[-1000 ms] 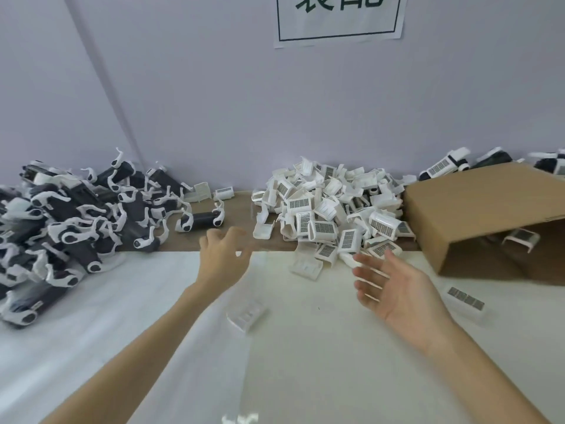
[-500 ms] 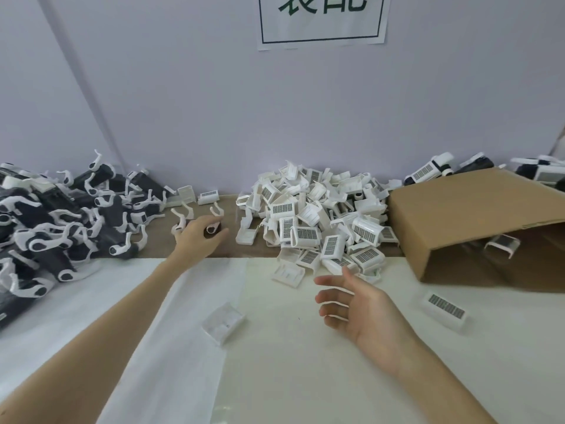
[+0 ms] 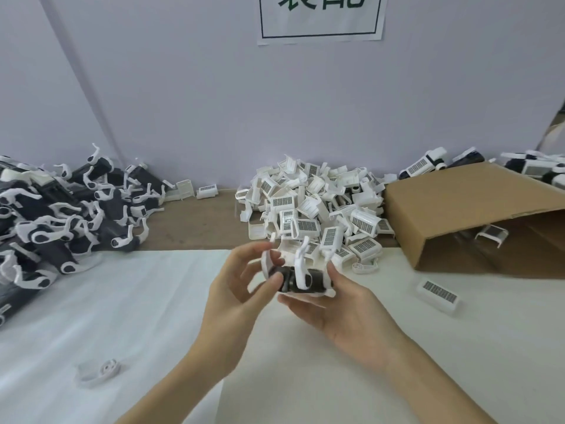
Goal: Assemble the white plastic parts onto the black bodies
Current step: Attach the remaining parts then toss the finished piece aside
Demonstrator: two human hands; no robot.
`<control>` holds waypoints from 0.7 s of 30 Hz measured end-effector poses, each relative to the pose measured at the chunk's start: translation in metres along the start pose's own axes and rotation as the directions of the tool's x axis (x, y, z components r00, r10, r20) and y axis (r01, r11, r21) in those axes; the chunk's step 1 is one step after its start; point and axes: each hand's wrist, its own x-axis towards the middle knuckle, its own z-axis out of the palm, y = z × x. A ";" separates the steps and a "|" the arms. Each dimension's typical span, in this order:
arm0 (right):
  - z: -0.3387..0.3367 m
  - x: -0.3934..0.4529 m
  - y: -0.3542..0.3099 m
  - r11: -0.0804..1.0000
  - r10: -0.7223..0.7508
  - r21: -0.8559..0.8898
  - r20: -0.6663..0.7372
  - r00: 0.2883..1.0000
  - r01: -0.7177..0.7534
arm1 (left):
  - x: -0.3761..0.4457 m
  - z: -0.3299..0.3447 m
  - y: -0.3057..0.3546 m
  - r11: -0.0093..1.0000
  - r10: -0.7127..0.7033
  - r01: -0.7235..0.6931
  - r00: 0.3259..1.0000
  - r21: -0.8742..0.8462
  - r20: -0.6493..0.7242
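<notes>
Cardboard box lying on its side at the right of the counter, opening toward the viewer, with one white clip visible just inside; the rest of its inside in shadow, contents hard to tell. On top of and behind the box, a few assembled black-and-white pieces.

Black body held above the middle of the counter, between both hands, long axis roughly left to right, near level. Short, dark, rounded, with white curved arms rising from it and pointing up and away toward the wall.

Left hand pinching the left end of the body, thumb and fingertips curled around it. Right hand cupped beneath and behind the right end, palm up, thumb against the side, gripping it.

Heap of white parts with barcode labels just behind the hands. Pile of black bodies with white arms at the far left. One labelled white part alone on the right of the counter, a white ring-shaped piece near the front left. Printed sign on the wall above.
</notes>
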 end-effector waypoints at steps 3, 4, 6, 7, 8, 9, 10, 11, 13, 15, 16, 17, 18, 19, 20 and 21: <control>-0.002 0.001 -0.003 0.995 -0.095 0.001 0.032 0.995 0.095 | -0.002 0.000 0.004 0.996 -0.059 0.057 0.998 -0.068 -0.015; -0.003 0.001 -0.003 0.990 -0.137 -0.032 0.029 0.990 0.138 | -0.002 -0.002 0.006 0.994 -0.077 0.075 0.997 -0.076 -0.020; -0.004 0.004 -0.001 0.968 -0.224 -0.115 -0.007 0.975 0.221 | -0.005 -0.003 0.009 0.993 -0.118 0.118 0.993 -0.028 0.019; -0.003 0.006 0.002 0.956 -0.257 -0.159 -0.045 0.965 0.247 | -0.008 -0.002 0.008 0.989 -0.146 0.145 0.988 0.025 0.043; -0.003 0.007 0.004 0.940 -0.290 -0.211 -0.084 0.953 0.267 | -0.011 0.000 0.007 0.982 -0.176 0.172 0.983 0.077 0.053; -0.004 0.007 0.006 0.923 -0.314 -0.266 -0.109 0.943 0.277 | -0.013 0.003 0.005 0.975 -0.200 0.195 0.979 0.109 0.044; -0.004 0.006 0.006 0.911 -0.320 -0.306 -0.109 0.941 0.275 | -0.014 0.004 0.003 0.970 -0.214 0.210 0.977 0.120 0.021; -0.003 0.005 0.006 0.908 -0.309 -0.325 -0.087 0.947 0.266 | -0.013 0.005 0.002 0.969 -0.222 0.221 0.975 0.114 -0.005; -0.004 0.002 0.004 0.891 -0.270 -0.387 -0.026 0.963 0.239 | -0.010 0.002 -0.001 0.964 -0.250 0.253 0.967 0.077 -0.041; -0.005 0.000 0.003 0.827 -0.270 -0.510 0.005 0.963 0.235 | -0.007 -0.002 0.000 0.960 -0.271 0.274 0.961 0.058 -0.054; -0.005 -0.001 0.002 0.791 -0.289 -0.562 0.006 0.957 0.242 | -0.007 -0.003 0.002 0.959 -0.273 0.276 0.961 0.060 -0.051; -0.004 -0.001 0.002 0.756 -0.315 -0.605 -0.001 0.949 0.250 | -0.007 -0.003 0.002 0.960 -0.271 0.273 0.962 0.058 -0.044; -0.004 -0.002 0.000 0.731 -0.331 -0.635 -0.009 0.943 0.251 | -0.008 -0.003 0.002 0.962 -0.269 0.271 0.962 0.041 -0.033; -0.004 -0.002 -0.001 0.722 -0.337 -0.645 -0.012 0.941 0.251 | -0.007 -0.002 0.002 0.963 -0.268 0.269 0.963 0.011 -0.021; -0.005 -0.002 -0.003 0.731 -0.342 -0.631 -0.010 0.940 0.259 | -0.006 -0.002 0.000 0.960 -0.277 0.277 0.961 -0.039 -0.010; -0.007 -0.003 -0.005 0.731 -0.361 -0.620 0.003 0.932 0.285 | -0.004 -0.002 -0.001 0.947 -0.303 0.301 0.953 -0.108 0.003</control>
